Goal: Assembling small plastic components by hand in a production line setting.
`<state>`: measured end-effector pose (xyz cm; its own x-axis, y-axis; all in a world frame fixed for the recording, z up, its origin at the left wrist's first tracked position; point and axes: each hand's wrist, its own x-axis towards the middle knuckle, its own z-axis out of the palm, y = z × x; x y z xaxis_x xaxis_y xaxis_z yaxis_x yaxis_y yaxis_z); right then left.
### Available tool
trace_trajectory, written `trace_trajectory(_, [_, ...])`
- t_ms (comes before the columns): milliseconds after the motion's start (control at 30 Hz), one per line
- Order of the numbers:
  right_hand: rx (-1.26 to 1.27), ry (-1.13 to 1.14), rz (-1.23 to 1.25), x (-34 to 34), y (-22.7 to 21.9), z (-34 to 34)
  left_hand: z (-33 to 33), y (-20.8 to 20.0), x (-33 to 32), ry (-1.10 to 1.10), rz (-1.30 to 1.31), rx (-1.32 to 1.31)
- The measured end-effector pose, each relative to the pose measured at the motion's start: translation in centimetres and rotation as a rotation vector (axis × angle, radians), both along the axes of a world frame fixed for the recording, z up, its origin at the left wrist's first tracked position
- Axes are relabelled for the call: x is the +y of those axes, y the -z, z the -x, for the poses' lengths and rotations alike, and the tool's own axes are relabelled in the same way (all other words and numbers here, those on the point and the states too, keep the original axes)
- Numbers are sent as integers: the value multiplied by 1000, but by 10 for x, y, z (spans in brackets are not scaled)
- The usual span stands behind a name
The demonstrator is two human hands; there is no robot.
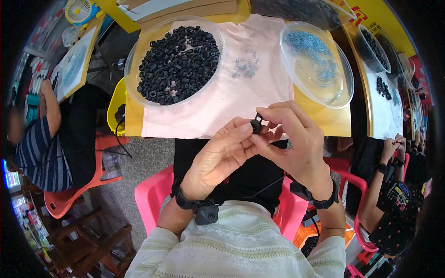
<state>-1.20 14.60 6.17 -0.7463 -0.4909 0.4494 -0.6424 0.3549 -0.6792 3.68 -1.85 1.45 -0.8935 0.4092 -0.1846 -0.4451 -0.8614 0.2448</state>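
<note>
A small black plastic piece [256, 124] with a looped top is held up over the table's front edge. My left hand [227, 143] is closed, thumb and fingers pinching its lower part. The fingers of my right hand [296, 134] close on it from the other side, near the loop. Beyond my hands, a clear round tub [221, 51] holds many loose black plastic parts. Another clear tub [345, 95], on the right, has tiny silvery-blue pieces [320, 55], too small to name surely. More tiny metal pieces [245, 67] lie loose on the pale pink cloth [185, 121].
The cloth covers a yellow table [336, 123]. Cardboard [194, 11] and a clear box [296, 11] stand at the back. A yellow bin [116, 109] is by the left edge. People sit at neighbouring tables, one left [44, 153], one right [394, 208]. Beneath me is a pink chair [153, 190].
</note>
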Motion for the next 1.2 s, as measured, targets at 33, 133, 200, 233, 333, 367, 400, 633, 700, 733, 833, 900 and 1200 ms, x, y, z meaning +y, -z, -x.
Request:
trace_trajectory(33, [25, 4, -13, 1, 1, 0, 0, 0, 1, -1, 5, -1])
trace_trajectory(133, [82, 14, -38, 2, 1, 2, -1, -1, 2, 0, 51, -18])
trace_trajectory(200, [57, 1, -22, 3, 0, 3, -1, -3, 3, 3, 91, -24])
trace_trajectory(233, [45, -6, -14, 4, -1, 3, -1, -5, 3, 4, 111, -22])
trace_trajectory(333, [36, -30, 21, 6, 2, 4, -3, -2, 2, -2, 132, -21])
trace_trajectory(367, [24, -32, 37, 6, 3, 2, -4, -1, 1, -6, 132, -22])
trace_trajectory(400, [12, -32, 53, 6, 4, 0, -5, -1, 1, 6, 150, -31])
trace_trajectory(633, [-86, 29, 114, 11, 22, 0, 1, 4, 7, -28, 262, -13])
trace_trajectory(700, [-34, 14, 110, 11, 18, 3, 5, -3, 9, -66, 311, 15])
trace_trajectory(733, [-5, 5, 107, 12, 15, 5, 7, -14, 11, -85, 325, 31])
trace_trajectory(833, [65, 17, 109, 11, 12, 4, 10, -17, 10, -100, 384, 90])
trace_trajectory(900, [87, 11, 105, 10, 8, 3, 10, -15, 6, -86, 428, 131])
trace_trajectory(1200, [-2, -30, 16, 13, 1, -7, 8, -11, 6, -65, 377, 146])
